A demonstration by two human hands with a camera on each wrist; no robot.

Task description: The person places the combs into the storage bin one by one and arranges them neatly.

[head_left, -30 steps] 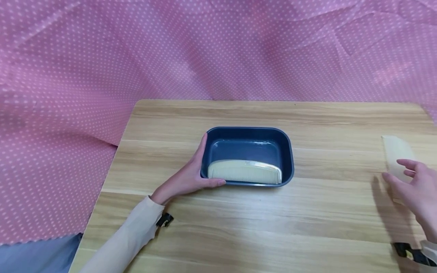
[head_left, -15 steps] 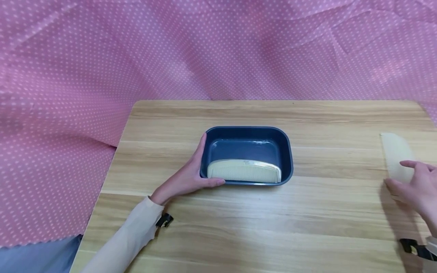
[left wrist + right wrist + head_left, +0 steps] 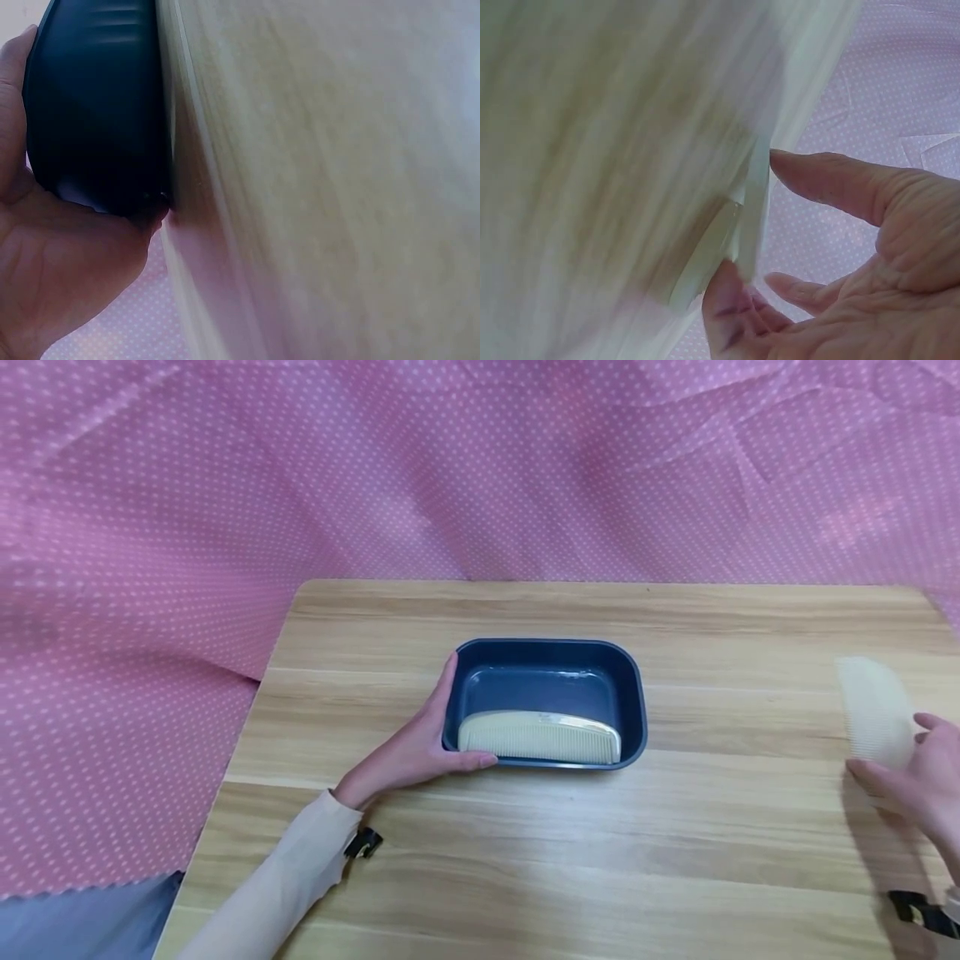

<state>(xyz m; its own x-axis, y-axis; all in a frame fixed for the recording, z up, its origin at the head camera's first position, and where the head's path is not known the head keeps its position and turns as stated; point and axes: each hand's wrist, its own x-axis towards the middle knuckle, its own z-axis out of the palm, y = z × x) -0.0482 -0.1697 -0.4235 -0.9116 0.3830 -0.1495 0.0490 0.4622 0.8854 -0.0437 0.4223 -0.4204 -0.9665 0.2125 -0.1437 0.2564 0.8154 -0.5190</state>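
A deep, dark blue rectangular container with rounded corners stands on the table. My left hand grips its near left corner, the thumb along the front rim and a finger along the left side. Inside, along the near wall, a cream comb leans with its teeth downward. At the far right, my right hand pinches the near end of another pale comb, thumb at the toothed side. In the right wrist view, pale edges show between thumb and fingertips; part of the comb is hidden by the fingers.
The light wood-grain table reaches past both hands, its far edge running behind the container. A pink cloth with white dots hangs behind it and down the left side.
My right hand has moved slightly right and toward me, and its fingers have closed in on the pale comb. The left hand, the container and the comb inside have stayed put.
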